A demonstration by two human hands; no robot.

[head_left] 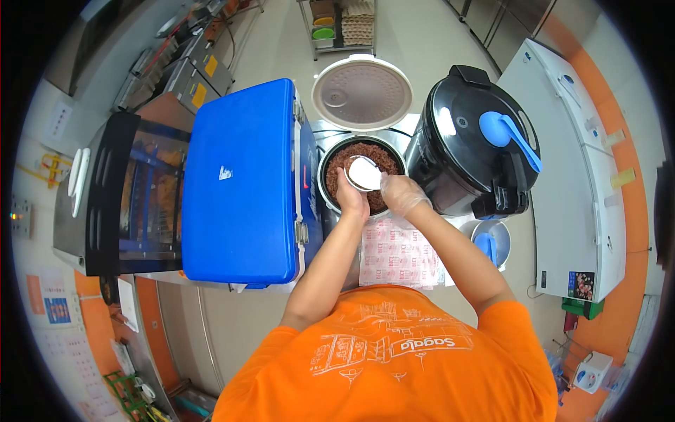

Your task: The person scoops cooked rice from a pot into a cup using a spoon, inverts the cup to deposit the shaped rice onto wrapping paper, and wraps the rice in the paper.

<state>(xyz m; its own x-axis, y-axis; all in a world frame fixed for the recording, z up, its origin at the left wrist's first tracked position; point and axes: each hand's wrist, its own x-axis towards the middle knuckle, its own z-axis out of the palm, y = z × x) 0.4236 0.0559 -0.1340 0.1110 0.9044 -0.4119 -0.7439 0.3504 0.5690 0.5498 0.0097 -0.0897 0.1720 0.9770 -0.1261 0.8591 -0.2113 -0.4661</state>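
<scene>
My left hand [352,197], bare, is closed round the side of a small white-rimmed bowl [353,161]. Over that bowl lies the broad head of a white rice paddle [365,172], its handle end inside my right hand [403,195], which wears a clear plastic glove. Both hands are above an open rice cooker [323,176] full of reddish-brown rice [380,154]. The cooker's lid [362,93] stands raised behind it. Most of the bowl's inside is hidden by the paddle.
A blue cooler box [239,183] stands close on the left, beside a glass-fronted display case [151,197]. To the right is a large black-lidded cooker [450,119] with a blue ladle [510,133] on top. Printed paper [397,257] and a metal bowl [500,243] lie nearer me.
</scene>
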